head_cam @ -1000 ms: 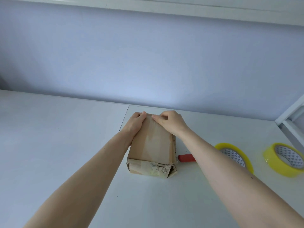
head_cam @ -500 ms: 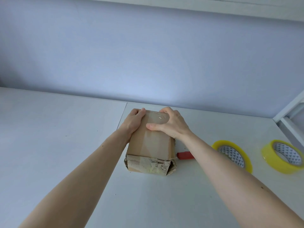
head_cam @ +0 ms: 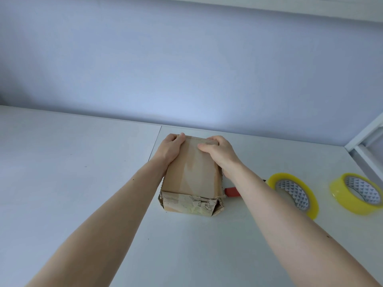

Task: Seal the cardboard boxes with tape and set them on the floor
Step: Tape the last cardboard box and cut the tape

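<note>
- The box [head_cam: 191,175] lies on the table [head_cam: 72,183], its long axis running away from the person, the torn, taped end nearest.
- Just right of it, a red tool [head_cam: 232,192], partly hidden by the right forearm; further right, two yellow tape rolls [head_cam: 294,193] [head_cam: 356,193], well clear.
- Both hands sit at the far end: left hand [head_cam: 170,151] cups the left edge, right hand [head_cam: 219,154] curls over the far right corner, thumb pressing on top.
- Nothing seems to block a lift towards the floor.
</note>
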A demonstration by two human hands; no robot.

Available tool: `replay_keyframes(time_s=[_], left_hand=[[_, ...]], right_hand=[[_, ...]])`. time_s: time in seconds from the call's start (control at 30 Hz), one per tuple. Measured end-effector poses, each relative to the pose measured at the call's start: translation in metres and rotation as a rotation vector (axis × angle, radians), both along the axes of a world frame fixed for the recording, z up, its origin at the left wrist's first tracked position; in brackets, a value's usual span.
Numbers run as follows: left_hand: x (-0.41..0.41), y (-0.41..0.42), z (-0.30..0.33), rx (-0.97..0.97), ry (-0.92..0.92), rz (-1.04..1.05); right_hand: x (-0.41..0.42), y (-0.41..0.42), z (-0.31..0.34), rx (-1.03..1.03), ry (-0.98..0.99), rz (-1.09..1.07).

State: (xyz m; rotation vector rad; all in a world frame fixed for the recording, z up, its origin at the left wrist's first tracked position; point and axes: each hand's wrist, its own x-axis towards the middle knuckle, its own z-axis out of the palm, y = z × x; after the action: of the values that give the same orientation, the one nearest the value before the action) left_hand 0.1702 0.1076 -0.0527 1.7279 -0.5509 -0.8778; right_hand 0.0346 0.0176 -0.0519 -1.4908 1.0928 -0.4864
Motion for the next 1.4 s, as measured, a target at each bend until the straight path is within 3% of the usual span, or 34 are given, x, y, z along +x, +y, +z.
replay_keyframes(time_s=[0.13,0.3,0.47,0.6,0.77,0.93,1.2,1.3,1.4], left_hand=[[0.001,-0.001,-0.002,-0.003,0.002,0.003],[0.001,-0.001,-0.002,-0.004,-0.006,-0.01],[0.002,-0.003,-0.005,-0.016,-0.01,0.004],[0.003,-0.003,-0.006,-0.023,0.028,-0.004],[0.006,-0.004,-0.007,-0.007,0.028,-0.004],[0.005,-0.005,-0.009,-0.004,0.009,0.006],[0.005,-0.002,-0.004,-0.012,0.028,-0.051],[0.005,0.006,0.005,-0.098,0.147,-0.118],[0.006,0.015,0.017,-0.186,0.161,-0.149]], right_hand=[[-0.01,-0.002,0.007,0.092,-0.056,0.023],[0.006,-0.002,0.009,0.008,-0.026,-0.067],[-0.002,-0.002,0.012,-0.017,0.047,0.024],[0.007,0.016,0.022,-0.609,0.531,0.265],[0.005,0.05,0.013,-0.779,0.784,0.444],[-0.04,0.093,0.004,-0.965,0.674,0.534],[-0.052,0.086,-0.024,-1.447,0.446,0.376],[-0.054,0.071,-0.011,-1.498,0.35,0.351],[-0.058,0.055,0.035,-1.32,0.355,0.338]])
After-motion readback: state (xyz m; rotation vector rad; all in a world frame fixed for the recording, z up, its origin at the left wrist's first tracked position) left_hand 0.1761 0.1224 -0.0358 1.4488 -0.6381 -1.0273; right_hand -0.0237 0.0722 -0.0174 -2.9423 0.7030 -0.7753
